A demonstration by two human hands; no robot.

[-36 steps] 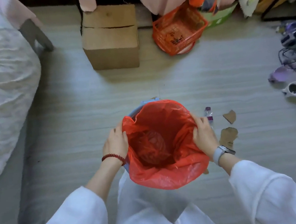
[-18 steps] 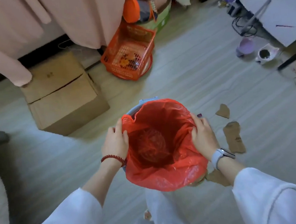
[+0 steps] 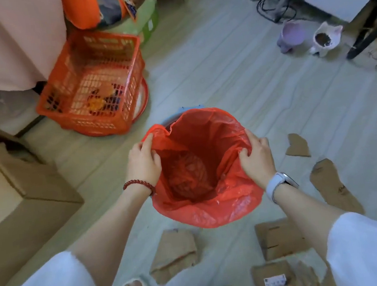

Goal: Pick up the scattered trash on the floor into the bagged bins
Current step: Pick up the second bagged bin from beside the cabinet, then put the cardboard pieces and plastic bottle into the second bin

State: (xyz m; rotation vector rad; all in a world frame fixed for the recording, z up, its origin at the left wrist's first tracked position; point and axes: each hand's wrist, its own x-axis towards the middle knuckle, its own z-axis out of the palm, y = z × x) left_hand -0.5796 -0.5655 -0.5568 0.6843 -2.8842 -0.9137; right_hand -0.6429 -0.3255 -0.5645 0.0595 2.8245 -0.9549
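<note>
Bagged bin (image 3: 210, 212) at centre, between left hand (image 3: 143, 165) and right hand (image 3: 258, 161). Basket (image 3: 93, 83) behind-left; cardboard box (image 3: 19, 200) left. Cardboard scraps (image 3: 298, 146) right of and in front of bin. Two small pots (image 3: 324, 40) far right, near table leg (image 3: 366, 33).

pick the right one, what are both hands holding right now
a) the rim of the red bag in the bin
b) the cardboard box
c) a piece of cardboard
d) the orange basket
a: the left hand and the right hand each pinch an opposite edge of the red bag lining the bin, while the cardboard scraps lie untouched on the floor.
</note>
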